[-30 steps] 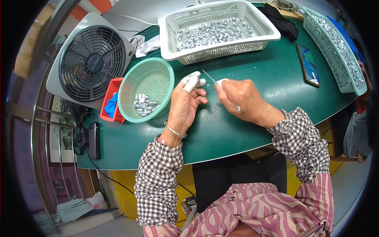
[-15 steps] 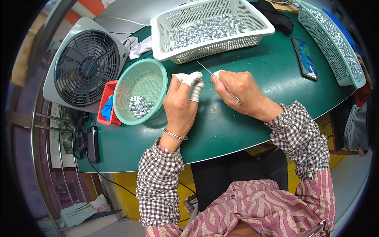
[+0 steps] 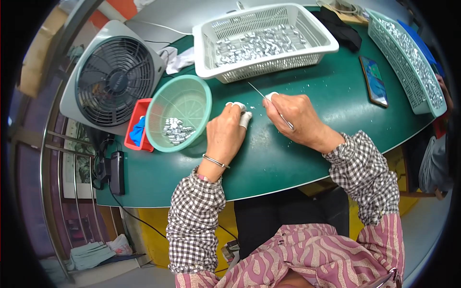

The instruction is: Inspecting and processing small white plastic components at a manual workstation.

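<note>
So the biggest thing here is the green table (image 3: 297, 163), with a grey fan (image 3: 117, 79) on the far left; up top there's a white basket (image 3: 269, 70) with loads of small silvery pieces (image 3: 259, 45) spread over its bottom; a long pale-green basket (image 3: 397, 67) full of similar bits sits at the right edge; the round green colander (image 3: 180, 96) is just left of the left hand, with a little heap of metal parts (image 3: 177, 132) in it; the right hand (image 3: 298, 115) has a slim metal tool (image 3: 257, 91) pinched in its fingers, tip angled up-left over bare tabletop, toward the white basket; the left hand (image 3: 224, 132) is back-up with fingers curled and white covers on some fingertips, can't tell if anything's in there; a red box (image 3: 138, 109) with blue cloth (image 3: 137, 132) in it is next to the colander; smallest standalone item's the phone (image 3: 373, 81), off to the right
</note>
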